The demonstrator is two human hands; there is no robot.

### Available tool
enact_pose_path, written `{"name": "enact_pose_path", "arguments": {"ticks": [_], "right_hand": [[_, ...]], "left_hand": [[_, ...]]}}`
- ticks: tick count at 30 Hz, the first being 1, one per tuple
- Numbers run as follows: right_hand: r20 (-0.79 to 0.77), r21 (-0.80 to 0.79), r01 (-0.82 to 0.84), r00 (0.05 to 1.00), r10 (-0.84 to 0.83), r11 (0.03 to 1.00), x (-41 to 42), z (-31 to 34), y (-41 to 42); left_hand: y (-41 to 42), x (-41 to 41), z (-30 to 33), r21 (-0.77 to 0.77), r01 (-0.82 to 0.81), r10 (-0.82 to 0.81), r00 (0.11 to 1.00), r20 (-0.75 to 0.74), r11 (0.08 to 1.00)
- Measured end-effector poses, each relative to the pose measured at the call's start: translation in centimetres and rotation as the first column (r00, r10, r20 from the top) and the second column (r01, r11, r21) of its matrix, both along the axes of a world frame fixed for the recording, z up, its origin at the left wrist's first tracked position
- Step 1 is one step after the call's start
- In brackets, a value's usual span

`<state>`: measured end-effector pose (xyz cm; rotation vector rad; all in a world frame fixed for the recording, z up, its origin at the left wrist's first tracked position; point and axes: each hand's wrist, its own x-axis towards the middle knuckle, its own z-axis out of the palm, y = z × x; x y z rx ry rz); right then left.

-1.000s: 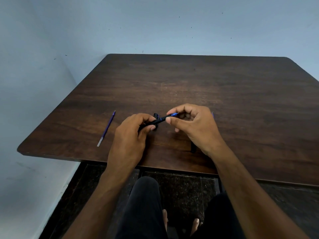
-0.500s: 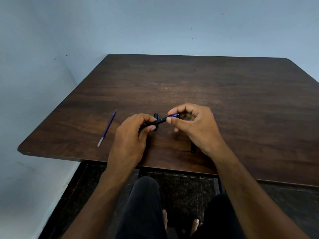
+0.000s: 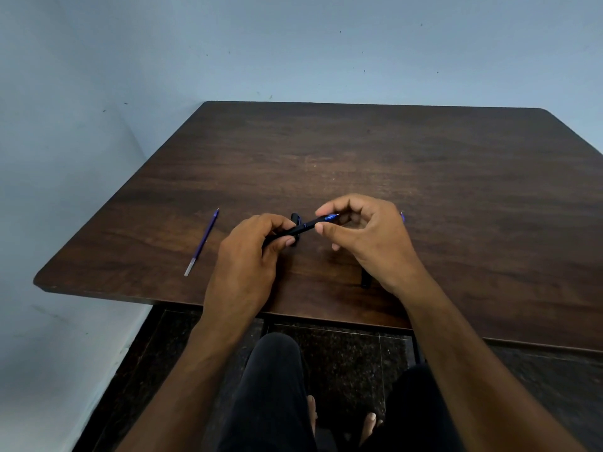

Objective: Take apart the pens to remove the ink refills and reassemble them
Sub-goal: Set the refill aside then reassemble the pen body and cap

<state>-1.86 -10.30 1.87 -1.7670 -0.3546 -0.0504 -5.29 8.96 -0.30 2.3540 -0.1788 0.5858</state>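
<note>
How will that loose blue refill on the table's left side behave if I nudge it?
The refill looks thin and round, so it would probably roll sideways easily. It lies flat and apart from both hands, likely very light, so it may skid. Being so slender, it could flex slightly when pinched.

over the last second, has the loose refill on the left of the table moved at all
No. The loose refill lies at the same slant and the same gap from the table's left edge, clear of both hands.
</note>
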Motion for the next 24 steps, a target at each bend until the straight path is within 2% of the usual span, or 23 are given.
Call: {"name": "enact_pose_path", "arguments": {"ticks": [9,14,24], "right_hand": [[0.065,-0.081,0.101,0.993,-0.096,0.992,0.29,-0.42,0.18],[0.015,-0.005,0.026,1.000,-0.026,1.000,0.24,-0.39,-0.03],[0.051,-0.088,0.048,0.998,-0.044,0.995,0.50,-0.49,-0.17]], "left_hand": [[0.07,0.09,-0.40,-0.007,-0.014,0.014,0.999,0.047,1.000],[0.06,0.00,-0.29,-0.001,-0.014,0.014,1.000,0.027,1.000],[0.07,0.01,-0.06,0.011,-0.029,0.028,0.999,0.025,1.000]]}}
